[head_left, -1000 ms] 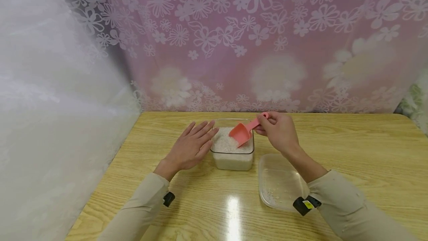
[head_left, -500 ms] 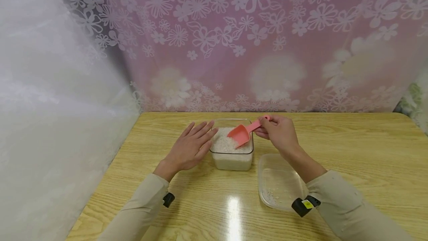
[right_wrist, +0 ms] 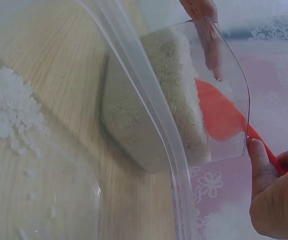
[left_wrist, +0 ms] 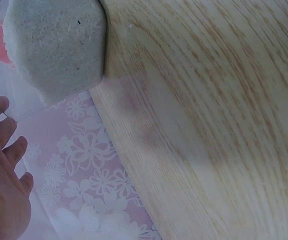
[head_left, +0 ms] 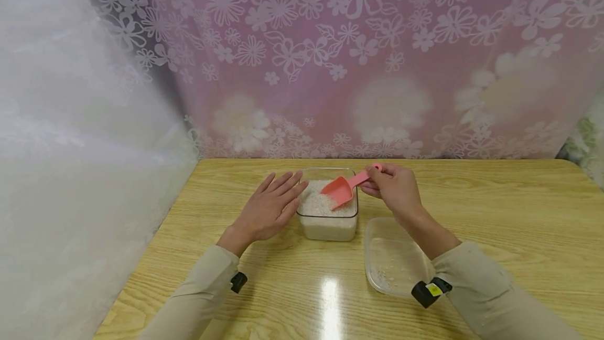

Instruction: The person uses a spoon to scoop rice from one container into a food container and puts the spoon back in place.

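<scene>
A clear container [head_left: 329,229] of white rice [head_left: 315,201] stands on the table. My right hand [head_left: 398,187] pinches the handle of a pink scoop [head_left: 340,191] between thumb and fingers, over the container's right side. The scoop's bowl dips into the rice, its front edge buried, as the right wrist view also shows through the wall. My left hand [head_left: 271,206] lies with straight, spread fingers against the container's left rim. In the left wrist view the fingertips [left_wrist: 15,150] touch or nearly touch the clear wall; the exact contact is hard to tell.
A second clear plastic container [head_left: 394,261] sits at the front right, under my right forearm, with some rice grains [right_wrist: 9,105] in it. The wooden table [head_left: 519,214] ends at a pink flowered curtain [head_left: 302,93]. A whitish sheet [head_left: 85,172] hangs to the left.
The scoop and right hand have lowered slightly, sinking the scoop's front edge into the rice, with little motion in the last half second. My left hand keeps its place.
</scene>
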Demonstrator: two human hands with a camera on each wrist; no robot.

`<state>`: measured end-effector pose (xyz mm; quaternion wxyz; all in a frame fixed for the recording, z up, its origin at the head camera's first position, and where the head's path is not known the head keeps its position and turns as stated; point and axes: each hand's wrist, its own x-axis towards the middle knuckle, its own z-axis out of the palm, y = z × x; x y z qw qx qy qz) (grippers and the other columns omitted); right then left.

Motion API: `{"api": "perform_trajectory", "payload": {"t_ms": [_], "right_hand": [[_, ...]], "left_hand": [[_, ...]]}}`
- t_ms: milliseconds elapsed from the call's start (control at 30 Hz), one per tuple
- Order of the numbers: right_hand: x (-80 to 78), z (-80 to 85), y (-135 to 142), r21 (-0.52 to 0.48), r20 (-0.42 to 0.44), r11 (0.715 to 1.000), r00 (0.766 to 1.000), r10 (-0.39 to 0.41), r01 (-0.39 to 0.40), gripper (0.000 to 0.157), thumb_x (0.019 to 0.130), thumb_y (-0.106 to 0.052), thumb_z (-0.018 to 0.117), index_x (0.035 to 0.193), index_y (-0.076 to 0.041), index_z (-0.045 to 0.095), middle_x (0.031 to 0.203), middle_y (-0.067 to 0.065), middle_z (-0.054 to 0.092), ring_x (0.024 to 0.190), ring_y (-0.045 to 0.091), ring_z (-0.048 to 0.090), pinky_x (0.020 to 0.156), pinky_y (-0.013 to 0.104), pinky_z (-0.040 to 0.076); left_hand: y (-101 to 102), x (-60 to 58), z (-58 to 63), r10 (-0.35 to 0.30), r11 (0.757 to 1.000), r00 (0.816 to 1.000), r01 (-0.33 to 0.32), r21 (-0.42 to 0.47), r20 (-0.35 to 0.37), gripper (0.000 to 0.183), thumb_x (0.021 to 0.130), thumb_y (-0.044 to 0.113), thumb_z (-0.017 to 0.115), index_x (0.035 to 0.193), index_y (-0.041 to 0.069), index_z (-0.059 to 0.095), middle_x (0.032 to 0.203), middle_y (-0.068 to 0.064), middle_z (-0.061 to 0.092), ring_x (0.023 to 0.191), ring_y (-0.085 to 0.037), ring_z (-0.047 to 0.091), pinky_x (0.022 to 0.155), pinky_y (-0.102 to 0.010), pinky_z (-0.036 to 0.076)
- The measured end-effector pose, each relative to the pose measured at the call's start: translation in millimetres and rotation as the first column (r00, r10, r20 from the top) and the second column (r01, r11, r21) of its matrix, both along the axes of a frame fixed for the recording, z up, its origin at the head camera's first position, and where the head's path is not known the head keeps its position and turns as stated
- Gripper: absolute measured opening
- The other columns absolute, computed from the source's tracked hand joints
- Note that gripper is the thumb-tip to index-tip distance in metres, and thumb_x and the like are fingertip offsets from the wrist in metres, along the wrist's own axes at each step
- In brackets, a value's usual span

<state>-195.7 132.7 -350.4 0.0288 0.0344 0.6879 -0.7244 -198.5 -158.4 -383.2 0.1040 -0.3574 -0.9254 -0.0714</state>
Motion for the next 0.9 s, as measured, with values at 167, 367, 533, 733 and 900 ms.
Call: {"api": "perform_trajectory", "payload": {"t_ms": [167, 367, 533, 733, 900], "right_hand": [[0.0, -1.4, 3, -0.031, 0.021, 1.000, 1.000, -0.002, 0.002, 0.036, 0.098, -0.020, 0.056, 0.116, 0.012, 0.054, 0.090, 0.011, 0.067, 0.079, 0.014, 0.070, 0.078, 0.028, 0.054], [0.3, -2.6, 7, -0.135, 0.079, 0.991, 0.997, 0.008, 0.003, 0.042, 0.098, -0.019, 0.056, 0.123, 0.013, 0.049, 0.086, 0.007, 0.069, 0.079, 0.015, 0.070, 0.077, 0.027, 0.054], [1.7, -3.7, 9, -0.199, 0.111, 0.980, 0.993, 0.029, -0.006, 0.046, 0.099, -0.018, 0.055, 0.130, 0.013, 0.045, 0.086, 0.006, 0.070, 0.079, 0.014, 0.070, 0.078, 0.026, 0.054], [2.9, -6.1, 12, -0.287, 0.128, 0.958, 0.990, 0.057, -0.018, 0.040, 0.100, -0.016, 0.053, 0.127, 0.012, 0.046, 0.086, 0.007, 0.071, 0.080, 0.014, 0.070, 0.079, 0.025, 0.053], [4.1, -5.9, 13, -0.360, 0.145, 0.933, 0.987, 0.070, -0.014, 0.032, 0.100, -0.013, 0.052, 0.123, 0.009, 0.048, 0.087, 0.008, 0.072, 0.081, 0.015, 0.070, 0.079, 0.025, 0.053]], "left_hand": [[1, 0.6, 1.4, -0.006, 1.000, 1.000, 0.006, -0.001, 0.005, 0.051, 0.105, 0.039, 0.023, 0.151, 0.017, 0.034, 0.156, -0.003, 0.024, 0.142, -0.021, 0.020, 0.116, -0.044, 0.009], [0, 1.4, 2.0, -0.007, 1.000, 1.000, 0.007, 0.001, 0.008, 0.053, 0.105, 0.040, 0.020, 0.150, 0.017, 0.034, 0.156, -0.002, 0.023, 0.142, -0.022, 0.020, 0.116, -0.044, 0.010], [0, 1.2, 0.8, -0.003, 1.000, 1.000, 0.003, 0.001, 0.005, 0.052, 0.105, 0.039, 0.021, 0.150, 0.016, 0.034, 0.156, -0.002, 0.023, 0.142, -0.023, 0.022, 0.116, -0.044, 0.010], [1, 1.1, 0.8, -0.006, 1.000, 1.000, 0.006, 0.007, 0.004, 0.050, 0.105, 0.036, 0.025, 0.150, 0.016, 0.035, 0.156, -0.002, 0.023, 0.142, -0.023, 0.023, 0.116, -0.044, 0.010], [2, 1.8, 1.7, -0.006, 1.000, 1.000, 0.006, 0.006, 0.002, 0.050, 0.105, 0.036, 0.024, 0.150, 0.016, 0.036, 0.156, -0.002, 0.024, 0.142, -0.023, 0.022, 0.115, -0.044, 0.010]]}}
